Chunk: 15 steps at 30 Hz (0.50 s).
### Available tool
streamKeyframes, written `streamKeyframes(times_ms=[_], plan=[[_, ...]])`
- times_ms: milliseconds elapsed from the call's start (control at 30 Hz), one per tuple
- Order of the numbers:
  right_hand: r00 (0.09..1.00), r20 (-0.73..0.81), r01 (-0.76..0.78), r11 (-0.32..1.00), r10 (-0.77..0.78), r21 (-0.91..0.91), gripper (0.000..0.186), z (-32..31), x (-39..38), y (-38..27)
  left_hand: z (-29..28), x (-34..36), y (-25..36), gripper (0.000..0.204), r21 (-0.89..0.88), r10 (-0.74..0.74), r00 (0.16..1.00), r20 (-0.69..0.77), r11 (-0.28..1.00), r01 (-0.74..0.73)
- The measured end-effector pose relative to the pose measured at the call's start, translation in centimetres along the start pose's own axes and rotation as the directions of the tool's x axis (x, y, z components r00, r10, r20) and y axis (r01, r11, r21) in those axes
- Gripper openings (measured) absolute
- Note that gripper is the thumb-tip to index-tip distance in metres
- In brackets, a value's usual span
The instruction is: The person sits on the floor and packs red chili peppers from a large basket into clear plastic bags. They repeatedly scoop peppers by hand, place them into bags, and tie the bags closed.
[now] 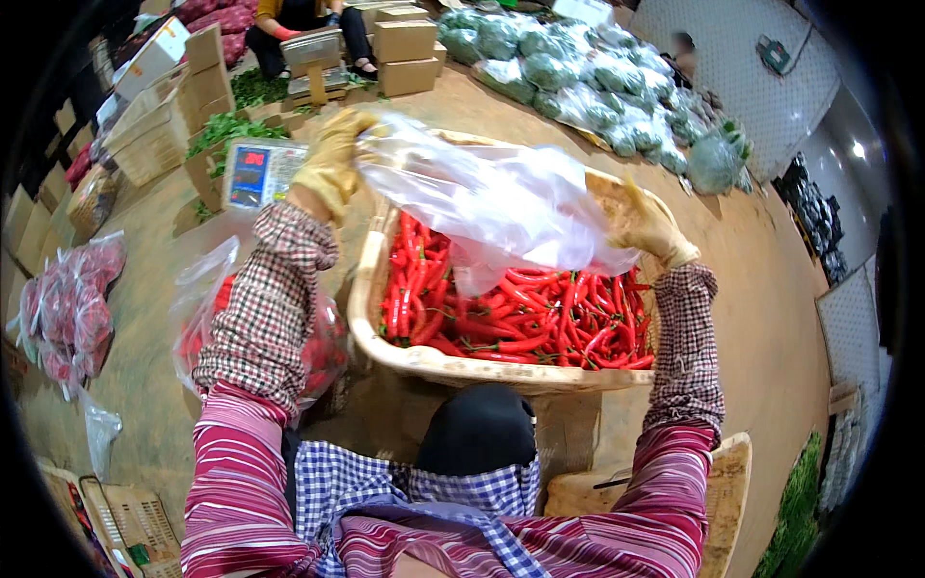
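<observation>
A clear plastic bag (501, 202) is stretched between my two hands above a crate. My left hand (332, 164), in a yellowish glove, is closed on one end of it. At the other end my right hand (655, 231), gloved alike, grips the bag's edge; some of its fingers are hidden. Below lies the cream plastic crate (424, 362), holding many red chili peppers (511, 323). The bag covers the crate's far part. Beside my left forearm stands a clear bag of red chilies (323, 352), partly hidden by the sleeve.
A digital scale (252, 175) with a lit display stands past my left forearm. Filled bags of red produce (72, 308) lie at far left. Bagged green vegetables (597, 77) are piled at the back. A person (308, 19) sits behind another scale near cardboard boxes (405, 58).
</observation>
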State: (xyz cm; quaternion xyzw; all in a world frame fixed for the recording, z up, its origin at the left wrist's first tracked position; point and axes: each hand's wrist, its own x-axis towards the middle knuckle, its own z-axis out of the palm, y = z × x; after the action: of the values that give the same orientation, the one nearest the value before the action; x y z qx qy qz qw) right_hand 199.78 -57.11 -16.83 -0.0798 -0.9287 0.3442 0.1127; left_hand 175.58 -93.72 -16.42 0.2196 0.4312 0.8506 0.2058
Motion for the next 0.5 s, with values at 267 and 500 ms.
streamKeyframes(times_ms=[267,500], plan=[[0.96,-0.235,0.141,0.988,-0.152,-0.062,0.033,3.1,7.3,-2.3,3.4,4.6,-3.4,0.033,0.621,0.15,0.636,0.757,-0.468,-0.629],[0.997,0.074,-0.027,0.808,-0.021,0.588,0.029,-0.5,3.8,-0.9,-3.1,-1.2,-3.3,0.026,0.82,-0.092,0.996,0.011,0.57,0.044]])
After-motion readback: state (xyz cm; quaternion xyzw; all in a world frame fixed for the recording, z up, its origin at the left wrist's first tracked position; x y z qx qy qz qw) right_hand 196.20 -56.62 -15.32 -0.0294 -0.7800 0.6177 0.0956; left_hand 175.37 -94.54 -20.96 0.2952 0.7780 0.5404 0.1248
